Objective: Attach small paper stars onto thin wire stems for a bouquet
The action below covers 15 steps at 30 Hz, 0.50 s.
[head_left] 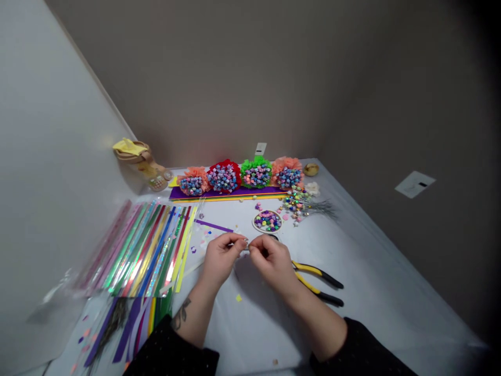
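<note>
My left hand and my right hand meet above the white table covering, their fingertips pinching a small silvery piece, perhaps a thin wire; its exact form is too small to tell. Just right of my right hand lie yellow-and-black handled pliers, not touching it. A round dish of paper stars sits beyond my hands. To the left lies a fan of shiny paper strips.
Several paper-star bunches with tissue-paper ruffles line the back on purple card. Loose beads and wire stems lie at back right. A tan sandal-like object stands at the left wall. Walls close in behind and on both sides.
</note>
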Tool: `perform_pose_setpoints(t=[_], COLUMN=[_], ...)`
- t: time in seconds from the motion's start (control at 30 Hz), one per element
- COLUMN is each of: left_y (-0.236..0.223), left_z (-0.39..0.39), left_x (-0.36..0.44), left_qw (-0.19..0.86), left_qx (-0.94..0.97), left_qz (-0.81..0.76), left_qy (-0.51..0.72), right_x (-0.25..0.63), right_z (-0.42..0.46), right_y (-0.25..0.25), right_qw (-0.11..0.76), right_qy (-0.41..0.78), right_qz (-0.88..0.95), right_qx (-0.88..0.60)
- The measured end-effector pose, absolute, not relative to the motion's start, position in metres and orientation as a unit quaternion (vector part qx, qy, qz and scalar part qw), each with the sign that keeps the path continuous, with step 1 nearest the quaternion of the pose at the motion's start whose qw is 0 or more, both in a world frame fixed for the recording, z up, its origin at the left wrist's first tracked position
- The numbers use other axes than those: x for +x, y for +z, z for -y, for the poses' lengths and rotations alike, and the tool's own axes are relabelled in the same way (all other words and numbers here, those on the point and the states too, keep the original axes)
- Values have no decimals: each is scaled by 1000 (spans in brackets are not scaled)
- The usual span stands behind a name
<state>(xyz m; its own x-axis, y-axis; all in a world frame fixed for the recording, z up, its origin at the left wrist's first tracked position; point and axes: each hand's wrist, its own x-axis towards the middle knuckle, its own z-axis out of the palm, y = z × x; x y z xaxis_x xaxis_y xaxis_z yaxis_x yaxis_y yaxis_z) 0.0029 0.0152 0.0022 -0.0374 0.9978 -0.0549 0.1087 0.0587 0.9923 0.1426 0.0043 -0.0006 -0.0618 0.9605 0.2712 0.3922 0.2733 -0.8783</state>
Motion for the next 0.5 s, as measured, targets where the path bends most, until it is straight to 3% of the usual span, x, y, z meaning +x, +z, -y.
perform_pose_setpoints(t=[0.5], left_y=[-9], left_z=[-14], left_x=[4], left_qw=[454], left_qx=[533], left_qz=[-533], left_qy=[475], right_x=[142], right_z=[-3], right_y=[-1], right_qw=[456], right_qy=[393], right_qz=[603], right_qx=[-523])
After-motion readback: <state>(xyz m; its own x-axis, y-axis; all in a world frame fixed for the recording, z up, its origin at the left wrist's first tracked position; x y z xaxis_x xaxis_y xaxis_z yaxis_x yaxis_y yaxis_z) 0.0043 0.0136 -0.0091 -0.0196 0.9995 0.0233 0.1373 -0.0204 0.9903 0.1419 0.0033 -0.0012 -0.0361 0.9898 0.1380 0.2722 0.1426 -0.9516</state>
